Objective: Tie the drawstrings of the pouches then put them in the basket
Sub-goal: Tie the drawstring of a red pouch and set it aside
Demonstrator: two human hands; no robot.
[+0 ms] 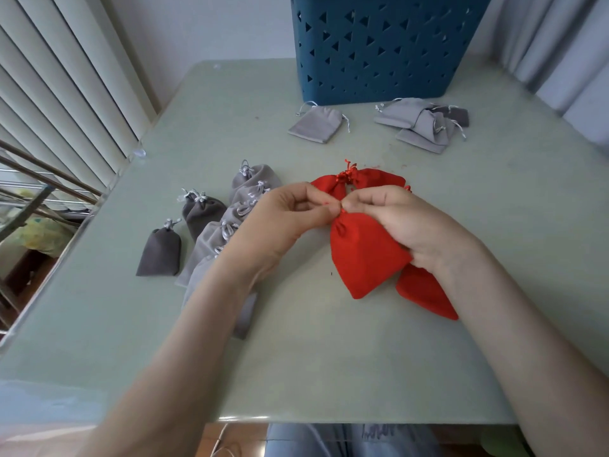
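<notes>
A red pouch hangs over the middle of the table, its neck gathered. My left hand and my right hand meet at that neck, and each pinches a red drawstring end. More red pouches lie behind my hands and under my right wrist. Several grey pouches with tied strings lie in a row at the left. Flat grey pouches lie near the basket, with a small heap to the right. The blue basket stands at the back of the table.
The pale green table has its left edge beside white vertical blinds and a metal rack. A curtain hangs at the back right. My lap shows below the front edge.
</notes>
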